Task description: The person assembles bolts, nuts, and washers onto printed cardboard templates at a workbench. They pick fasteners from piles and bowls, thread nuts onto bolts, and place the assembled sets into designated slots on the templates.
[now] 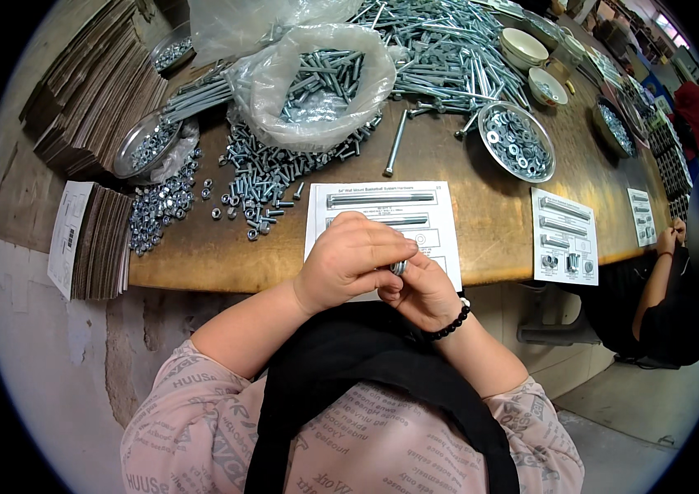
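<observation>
Heading (pixel 390 190) on diagram sheet (pixel 382 207), grey words (pixel 193 379) on pink shirt (pixel 370 436), print (pixel 71 237) on leftmost card (pixel 63 255)

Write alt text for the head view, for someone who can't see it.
The person's left hand and right hand meet around small metal rings over a printed sheet. Beyond, on a wooden table, lie nuts, bolts, an open bag of bolts and a bowl of washers.
</observation>
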Tool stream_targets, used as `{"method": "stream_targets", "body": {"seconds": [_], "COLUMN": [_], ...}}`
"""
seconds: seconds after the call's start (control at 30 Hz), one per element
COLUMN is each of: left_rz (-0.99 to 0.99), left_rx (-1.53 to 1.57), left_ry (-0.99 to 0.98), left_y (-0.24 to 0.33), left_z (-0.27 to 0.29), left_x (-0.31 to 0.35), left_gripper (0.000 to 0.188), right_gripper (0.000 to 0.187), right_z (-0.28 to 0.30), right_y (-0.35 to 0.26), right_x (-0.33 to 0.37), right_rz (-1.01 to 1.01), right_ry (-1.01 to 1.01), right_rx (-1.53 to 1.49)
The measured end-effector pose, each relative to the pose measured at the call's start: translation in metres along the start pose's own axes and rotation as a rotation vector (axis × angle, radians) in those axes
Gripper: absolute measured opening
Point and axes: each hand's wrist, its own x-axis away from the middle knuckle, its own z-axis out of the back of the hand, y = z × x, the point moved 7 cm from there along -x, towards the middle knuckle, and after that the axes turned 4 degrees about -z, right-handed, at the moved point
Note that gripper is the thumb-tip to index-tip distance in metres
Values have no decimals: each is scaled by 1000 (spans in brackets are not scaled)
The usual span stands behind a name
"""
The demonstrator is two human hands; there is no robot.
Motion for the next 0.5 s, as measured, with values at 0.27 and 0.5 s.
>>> {"method": "stream_targets", "body": {"seconds": [0.27,0.5], "left_rz": [145,342], "left_rx": [70,122], "left_ry": [-27,-239], "left_y": [-3,-33], "left_z": [-8,-55], "left_x": [2,5], "left_gripper": [33,32], "right_gripper": [24,21], "right_z": [25,141], "right_y": [-10,-107], "right_x": [14,71], "right_rz": [1,669], "right_ry": [194,957], "right_rx": [293,982]}}
